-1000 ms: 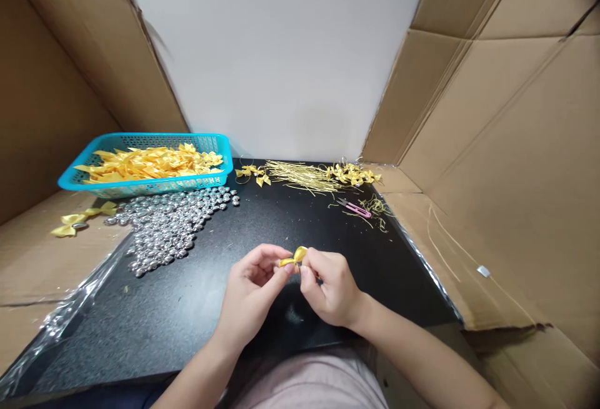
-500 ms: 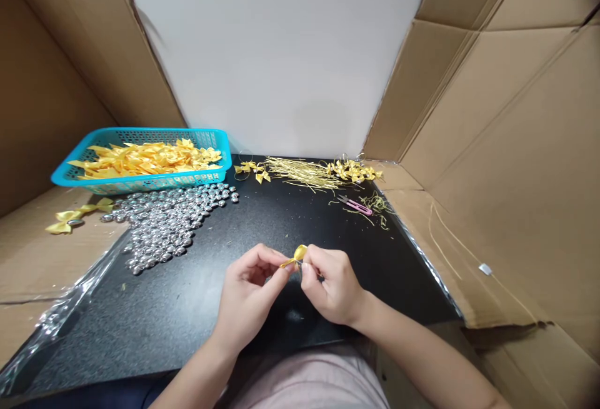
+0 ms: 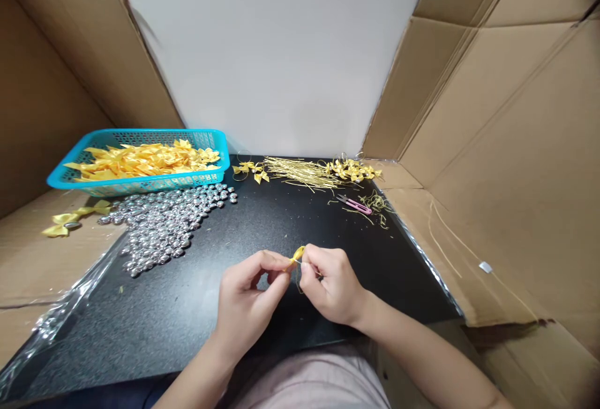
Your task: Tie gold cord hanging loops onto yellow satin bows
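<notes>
Between my hands, above the black tabletop (image 3: 187,321), is a small yellow ribbon bow (image 3: 299,253). My left hand (image 3: 250,296) pinches one end of it between thumb and fingertips, which cover part of the bow. My right hand (image 3: 332,287) is closed in a pinch on a thin gold cord (image 3: 299,263), which runs from the bow's middle into its fingers. A fine loop of the cord dangles below the fingertips. How the cord is wound or knotted is too small to make out.
A blue basket (image 3: 140,179) of yellow ribbon bows stands back left. Silver beads (image 3: 164,227) lie in front, with loose bows (image 3: 63,224) beside them. Cut gold cords (image 3: 302,172), finished bows (image 3: 351,170) and pink thread snips (image 3: 359,206) lie at the back. Cardboard walls (image 3: 492,115) flank the table.
The bow has turned slightly in my fingers and shows narrower. The cord now stretches more visibly between my hands, with a loop hanging below. Both hands stay nearly in place.
</notes>
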`<state>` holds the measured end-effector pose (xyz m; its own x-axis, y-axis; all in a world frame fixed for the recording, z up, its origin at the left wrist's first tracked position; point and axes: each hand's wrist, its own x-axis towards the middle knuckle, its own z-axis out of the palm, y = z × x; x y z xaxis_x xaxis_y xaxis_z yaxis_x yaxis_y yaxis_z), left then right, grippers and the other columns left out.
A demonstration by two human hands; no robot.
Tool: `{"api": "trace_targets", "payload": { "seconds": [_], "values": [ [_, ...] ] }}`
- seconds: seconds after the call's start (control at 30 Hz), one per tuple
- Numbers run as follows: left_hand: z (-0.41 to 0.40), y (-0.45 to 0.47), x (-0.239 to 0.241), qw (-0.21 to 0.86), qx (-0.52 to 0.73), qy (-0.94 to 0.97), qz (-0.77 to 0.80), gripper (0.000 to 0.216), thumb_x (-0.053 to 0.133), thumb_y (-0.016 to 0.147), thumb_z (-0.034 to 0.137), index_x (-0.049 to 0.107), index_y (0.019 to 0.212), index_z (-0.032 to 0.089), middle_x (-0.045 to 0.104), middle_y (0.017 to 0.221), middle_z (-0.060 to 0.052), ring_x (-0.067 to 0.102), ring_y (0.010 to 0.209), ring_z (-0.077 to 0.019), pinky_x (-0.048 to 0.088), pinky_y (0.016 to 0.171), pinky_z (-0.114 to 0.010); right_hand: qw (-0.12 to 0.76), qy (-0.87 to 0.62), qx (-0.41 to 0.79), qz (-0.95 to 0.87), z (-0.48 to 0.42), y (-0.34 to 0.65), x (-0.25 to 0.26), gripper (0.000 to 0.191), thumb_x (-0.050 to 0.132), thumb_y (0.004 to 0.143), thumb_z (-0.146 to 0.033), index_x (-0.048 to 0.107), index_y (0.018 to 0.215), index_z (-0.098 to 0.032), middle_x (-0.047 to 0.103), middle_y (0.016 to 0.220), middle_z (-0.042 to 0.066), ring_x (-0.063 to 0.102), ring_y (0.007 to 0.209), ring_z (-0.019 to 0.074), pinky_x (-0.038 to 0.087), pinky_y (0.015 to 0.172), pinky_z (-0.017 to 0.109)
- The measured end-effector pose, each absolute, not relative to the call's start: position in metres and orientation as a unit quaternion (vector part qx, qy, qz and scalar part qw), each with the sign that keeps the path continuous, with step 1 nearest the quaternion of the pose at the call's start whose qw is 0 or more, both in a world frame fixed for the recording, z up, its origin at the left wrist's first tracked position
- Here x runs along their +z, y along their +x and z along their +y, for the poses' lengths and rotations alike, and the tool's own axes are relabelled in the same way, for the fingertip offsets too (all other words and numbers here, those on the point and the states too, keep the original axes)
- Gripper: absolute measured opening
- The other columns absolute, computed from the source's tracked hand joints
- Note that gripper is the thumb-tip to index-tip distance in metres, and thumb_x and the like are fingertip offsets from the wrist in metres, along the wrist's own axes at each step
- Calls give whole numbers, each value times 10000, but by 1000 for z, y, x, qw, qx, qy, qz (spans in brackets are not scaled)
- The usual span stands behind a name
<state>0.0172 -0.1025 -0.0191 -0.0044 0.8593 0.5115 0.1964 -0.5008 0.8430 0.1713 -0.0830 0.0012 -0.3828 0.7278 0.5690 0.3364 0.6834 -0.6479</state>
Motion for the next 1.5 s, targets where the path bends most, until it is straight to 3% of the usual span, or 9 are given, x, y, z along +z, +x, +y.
{"api": "trace_targets", "payload": {
  "seconds": [0.3, 0.97, 1.5],
  "values": [
    [-104, 16, -18, 182, 558, 701, 405, 107, 616, 795, 84, 642, 779, 186, 703, 729, -21, 662, 648, -142, 519, 583, -223, 447, -333, 218, -801, -83, 172, 0, 220, 408, 808, -141, 282, 650, -227, 315, 546, -62, 318, 446, 87, 254, 456, 217],
    [-105, 16, -19, 104, 556, 728, 387, 152, 635, 783, 55, 631, 789, 207, 714, 745, -18, 658, 626, -126, 522, 564, -207, 435, -349, 177, -811, -85, 168, -9, 180, 381, 849, -147, 321, 700, -229, 405, 589, -35, 423, 487, 115, 311, 497, 236],
    [-107, 21, -20, 272, 610, 625, 405, 149, 627, 759, 57, 635, 724, 203, 715, 711, 0, 684, 668, -145, 556, 626, -222, 461, -344, 155, -803, -87, 167, -9, 177, 386, 822, -145, 314, 684, -230, 372, 551, -47, 397, 450, 110, 298, 471, 242]
  ]
}}
